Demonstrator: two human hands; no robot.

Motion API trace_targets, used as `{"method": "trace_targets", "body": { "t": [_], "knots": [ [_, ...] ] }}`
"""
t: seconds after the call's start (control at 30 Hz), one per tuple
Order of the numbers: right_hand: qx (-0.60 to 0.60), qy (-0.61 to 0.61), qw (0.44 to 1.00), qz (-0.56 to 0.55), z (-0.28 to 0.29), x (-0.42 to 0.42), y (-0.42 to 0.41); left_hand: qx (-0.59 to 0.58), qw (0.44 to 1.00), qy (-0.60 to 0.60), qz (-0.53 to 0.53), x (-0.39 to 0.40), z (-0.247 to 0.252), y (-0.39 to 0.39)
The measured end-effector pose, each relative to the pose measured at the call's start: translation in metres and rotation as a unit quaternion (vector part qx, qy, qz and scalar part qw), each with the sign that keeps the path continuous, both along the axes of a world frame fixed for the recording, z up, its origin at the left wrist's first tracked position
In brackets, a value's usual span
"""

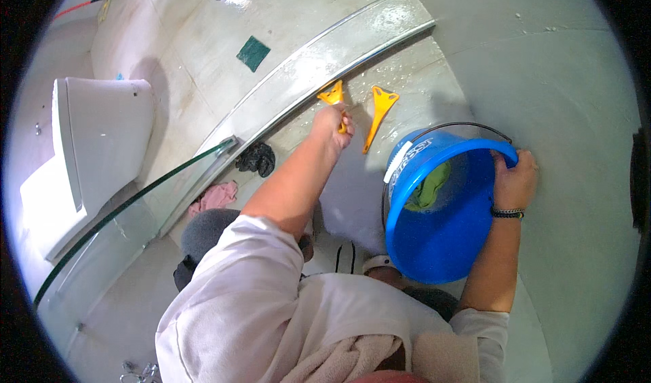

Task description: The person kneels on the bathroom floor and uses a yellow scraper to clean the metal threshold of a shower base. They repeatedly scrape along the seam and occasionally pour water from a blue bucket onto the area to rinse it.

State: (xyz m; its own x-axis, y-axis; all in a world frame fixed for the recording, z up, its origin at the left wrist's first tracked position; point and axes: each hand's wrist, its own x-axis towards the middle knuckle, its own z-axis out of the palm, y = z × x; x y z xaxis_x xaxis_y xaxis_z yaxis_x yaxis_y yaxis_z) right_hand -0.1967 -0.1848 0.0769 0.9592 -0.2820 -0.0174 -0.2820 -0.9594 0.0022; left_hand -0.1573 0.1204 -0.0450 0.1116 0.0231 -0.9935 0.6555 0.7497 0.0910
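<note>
My left hand (333,128) grips a yellow plastic scraper (332,94) by its handle, its wide head against the metal track of the curved shower sill (325,57). A second yellow scraper (380,109) lies on the wet floor just right of it. The rim of a blue plastic bucket (394,220) is in my right hand (516,179), fingers over the far right edge. The bucket tilts with its mouth towards me. Inside are a green cloth (432,185) and what looks like a little water. Its wire handle bears a white grip (398,161).
A curved glass panel (168,177) rises on the left, with a white toilet (104,139) beyond it. Beside the sill lie a crumpled black item (257,158) and a pink cloth (216,197). A green scouring pad (253,54) rests on the outer floor tiles.
</note>
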Motion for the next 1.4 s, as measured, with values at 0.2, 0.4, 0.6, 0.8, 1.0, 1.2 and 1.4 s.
{"method": "trace_targets", "body": {
  "t": [0.2, 0.4, 0.6, 0.8, 1.0, 1.2, 1.4],
  "knots": [
    [0.002, 0.007, 0.999, 0.042, 0.001, 0.003, 0.008, 0.077, 0.996, -0.040, -0.032, -0.015, 0.013, 0.000],
    [-0.010, 0.004, 0.999, 0.036, 0.002, 0.001, 0.015, 0.077, 0.997, -0.030, -0.002, -0.034, -0.009, 0.035],
    [-0.006, 0.024, 0.998, 0.052, -0.002, 0.007, 0.006, 0.077, 0.997, 0.010, 0.022, -0.061, 0.011, 0.066],
    [-0.031, 0.018, 0.996, 0.082, -0.001, 0.011, 0.014, 0.098, 0.994, -0.001, 0.044, -0.091, -0.002, 0.093],
    [-0.011, 0.013, 0.994, 0.109, -0.004, 0.012, 0.011, 0.030, 0.994, 0.036, 0.101, -0.077, -0.005, 0.106],
    [-0.050, 0.026, 0.994, 0.098, -0.008, 0.012, 0.004, 0.086, 0.996, -0.006, 0.023, -0.093, 0.013, 0.102],
    [-0.039, 0.029, 0.995, 0.087, -0.001, 0.016, 0.016, 0.070, 0.992, 0.035, 0.097, -0.077, 0.009, 0.103]
  ]
}}
